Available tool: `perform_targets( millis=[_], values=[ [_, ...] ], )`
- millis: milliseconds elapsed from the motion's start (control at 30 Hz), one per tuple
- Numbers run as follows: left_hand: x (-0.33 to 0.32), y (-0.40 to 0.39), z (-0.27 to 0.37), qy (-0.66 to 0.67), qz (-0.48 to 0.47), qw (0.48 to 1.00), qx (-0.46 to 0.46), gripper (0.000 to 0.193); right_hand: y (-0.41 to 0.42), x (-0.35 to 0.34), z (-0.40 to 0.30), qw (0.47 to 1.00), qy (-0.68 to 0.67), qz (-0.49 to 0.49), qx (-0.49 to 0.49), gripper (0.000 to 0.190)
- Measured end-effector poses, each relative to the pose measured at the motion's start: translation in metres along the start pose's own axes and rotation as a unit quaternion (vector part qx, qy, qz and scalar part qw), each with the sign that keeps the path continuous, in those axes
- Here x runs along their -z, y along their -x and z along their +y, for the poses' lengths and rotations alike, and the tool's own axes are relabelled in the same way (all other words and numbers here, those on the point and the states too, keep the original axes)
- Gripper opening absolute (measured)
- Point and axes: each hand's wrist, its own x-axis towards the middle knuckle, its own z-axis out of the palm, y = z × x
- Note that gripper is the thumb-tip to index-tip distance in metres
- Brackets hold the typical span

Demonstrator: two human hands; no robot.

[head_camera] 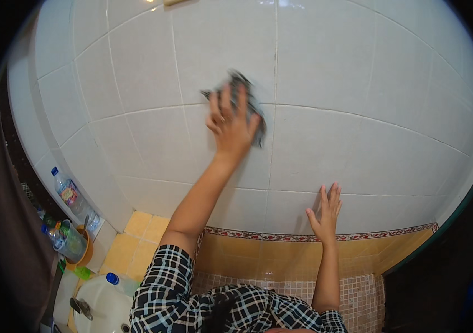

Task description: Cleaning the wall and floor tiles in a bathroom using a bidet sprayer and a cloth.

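Observation:
My left hand [233, 127] presses a crumpled dark grey and white cloth [236, 81] against the white wall tiles [319, 79]. Hand and cloth are both blurred. The fingers spread over the cloth, with the thumb along its right side. Lower and to the right, my right hand [326, 216] lies against the wall above a patterned border strip [253, 235]. It holds nothing, and its fingers are apart. Both arms reach up from a black-and-white checked shirt [166, 283].
At the lower left is a washbasin [99, 297] with a tap [81, 308] and a blue-capped bottle [122, 283]. Beyond it stand a plastic bottle [74, 195] and a clear container [72, 243] in an orange bowl [84, 260]. Below the border are yellow tiles [274, 254].

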Motion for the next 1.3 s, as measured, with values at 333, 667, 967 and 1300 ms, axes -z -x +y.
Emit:
perform_targets(
  millis=[333, 667, 967, 1300],
  values=[
    [-0.021, 0.106, 0.069, 0.087, -0.072, 0.92, -0.376, 0.065, 0.142, -0.021, -0.002, 0.957, -0.211, 0.021, -0.199, 0.05],
    [0.011, 0.053, -0.006, 0.058, -0.16, 0.963, -0.21, 0.064, 0.234, 0.024, 0.019, 0.905, -0.244, 0.042, -0.345, 0.031],
    [-0.002, -0.031, 0.051, 0.023, 0.045, 0.995, -0.085, 0.066, 0.203, 0.007, 0.064, 0.905, -0.321, 0.049, -0.275, 0.026],
    [-0.065, 0.15, 0.205, 0.103, -0.132, 0.835, -0.524, 0.056, 0.161, 0.042, 0.153, 0.899, -0.327, 0.122, -0.264, 0.021]
  ],
)
